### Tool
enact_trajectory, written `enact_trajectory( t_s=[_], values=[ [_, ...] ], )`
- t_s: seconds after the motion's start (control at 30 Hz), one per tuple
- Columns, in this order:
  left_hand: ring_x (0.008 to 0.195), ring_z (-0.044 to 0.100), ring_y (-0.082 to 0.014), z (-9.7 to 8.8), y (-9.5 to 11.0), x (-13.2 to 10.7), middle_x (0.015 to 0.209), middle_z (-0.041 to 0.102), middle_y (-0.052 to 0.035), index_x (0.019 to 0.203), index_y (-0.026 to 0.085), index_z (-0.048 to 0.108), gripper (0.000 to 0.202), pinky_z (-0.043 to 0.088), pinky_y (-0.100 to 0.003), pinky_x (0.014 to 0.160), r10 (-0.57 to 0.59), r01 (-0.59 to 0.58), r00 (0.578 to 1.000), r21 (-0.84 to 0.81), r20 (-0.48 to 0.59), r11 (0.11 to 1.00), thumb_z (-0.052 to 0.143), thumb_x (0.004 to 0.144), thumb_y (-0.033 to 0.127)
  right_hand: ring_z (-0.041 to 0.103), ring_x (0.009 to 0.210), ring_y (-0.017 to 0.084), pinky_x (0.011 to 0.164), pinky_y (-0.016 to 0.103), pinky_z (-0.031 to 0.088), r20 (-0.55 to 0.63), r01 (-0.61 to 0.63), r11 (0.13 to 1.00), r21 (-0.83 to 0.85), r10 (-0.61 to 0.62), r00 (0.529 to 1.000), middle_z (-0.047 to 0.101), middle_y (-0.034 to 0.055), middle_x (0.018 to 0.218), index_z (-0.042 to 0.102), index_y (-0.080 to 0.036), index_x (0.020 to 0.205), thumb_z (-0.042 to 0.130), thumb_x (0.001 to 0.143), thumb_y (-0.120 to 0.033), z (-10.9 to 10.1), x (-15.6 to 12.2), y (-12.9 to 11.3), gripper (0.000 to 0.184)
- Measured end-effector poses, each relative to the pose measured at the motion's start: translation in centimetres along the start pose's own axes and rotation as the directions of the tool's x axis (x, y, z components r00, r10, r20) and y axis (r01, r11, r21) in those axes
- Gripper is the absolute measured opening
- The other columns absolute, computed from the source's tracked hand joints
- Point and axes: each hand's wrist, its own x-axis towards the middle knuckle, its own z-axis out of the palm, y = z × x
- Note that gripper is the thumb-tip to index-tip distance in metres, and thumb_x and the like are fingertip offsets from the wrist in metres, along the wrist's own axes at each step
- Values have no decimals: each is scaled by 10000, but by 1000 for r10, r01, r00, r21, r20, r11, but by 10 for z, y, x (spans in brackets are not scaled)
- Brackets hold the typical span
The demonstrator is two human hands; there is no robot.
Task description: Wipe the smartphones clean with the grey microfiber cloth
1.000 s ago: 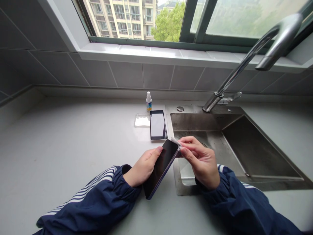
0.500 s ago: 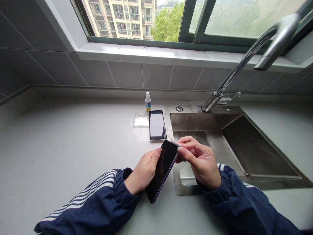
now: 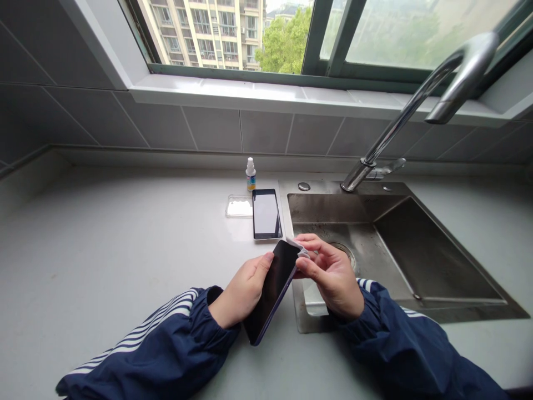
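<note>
Left hand [image 3: 242, 291] first: what is it doing?

It cups a dark smartphone [image 3: 272, 289] along its left long edge, fingers curled round, holding it tilted above the bench [image 3: 104, 250], just left of the sink [image 3: 333, 208]. Whether the near corner touches the bench, I can't tell.

And the right hand [image 3: 331, 278]?

Thumb and forefinger pressed together, pinching a folded white wipe [image 3: 302, 248] against the far corner of the phone.

How would that phone handle?

Light and stiff, I'd judge, with glass that looks slippery and fragile. Its long edges seem the safest place to take hold, keeping fingers off the screen.

What's the count?

Two phones: that one and a second smartphone [image 3: 266, 214] lying flat on the bench, screen up, beyond the hands. One clear phone case [image 3: 239, 206] sits just left of it, and one small spray bottle [image 3: 250, 175] stands behind them. Then one wipe, one sink and one faucet [image 3: 400, 123] at the far right
</note>
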Motion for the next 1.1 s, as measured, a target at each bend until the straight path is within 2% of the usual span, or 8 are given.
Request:
enact_trajectory(
  t_s=[0.3,0.4,0.47,0.57,0.67,0.73,1.03,1.1],
  values=[
    [740,501,-170,-2,0,1,802,626,-41,874,133,648,524,402,-280,685,-14,14,1000,-20,11,1000,402,974,585,661,898,170,681,337,655,-25,-84,996,23,84,996,581,43,1153,750,-209,849,789,822,-334,-1,1,-3,133],
    [674,486,-143,-4,3,1,725,593,-16,864,142,637,522,393,-265,638,-44,47,998,-60,43,997,406,971,599,658,968,192,738,363,651,2,-88,996,11,88,996,555,67,1266,773,-233,970,733,869,-405,-3,-1,-1,203],
    [576,449,-115,-6,5,1,625,526,18,813,159,599,532,370,-251,567,-103,109,993,-104,65,989,410,955,635,649,1031,207,790,380,646,36,-77,997,-5,77,996,511,76,1355,761,-256,1083,673,914,-433,-4,-2,1,260],
    [435,386,-84,-6,6,0,520,425,62,743,190,506,553,318,-233,455,-225,243,968,-193,110,951,436,901,716,639,1068,215,844,403,634,82,-62,998,-12,63,995,477,73,1398,745,-271,1140,613,955,-432,-5,-4,2,279],
    [349,347,-76,-4,6,-2,493,408,82,813,207,511,562,268,-218,372,-341,384,920,-268,195,884,448,859,764,641,1047,202,863,410,627,132,-48,999,2,48,990,457,74,1402,730,-272,1181,553,989,-419,-4,-6,0,299],
    [323,336,-72,-3,7,-4,494,410,85,890,200,548,585,247,-208,344,-371,433,895,-288,248,854,446,851,775,623,1082,215,874,420,622,160,-33,999,7,32,987,465,76,1384,721,-277,1202,539,996,-410,-3,-8,-1,306],
    [363,396,-72,-7,3,-8,496,428,57,952,137,659,596,348,-205,384,-208,293,928,-262,309,920,445,912,692,563,1196,271,832,426,628,268,82,996,-21,-74,961,552,104,1292,727,-302,1202,547,988,-368,0,-15,-9,287],
    [370,395,-70,-7,3,-10,502,428,58,917,144,644,546,348,-203,392,-172,258,938,-275,302,926,463,923,659,563,1198,275,880,443,603,260,134,988,-74,-111,959,585,109,1255,743,-292,1174,550,986,-371,2,-15,-9,281]
  ],
)
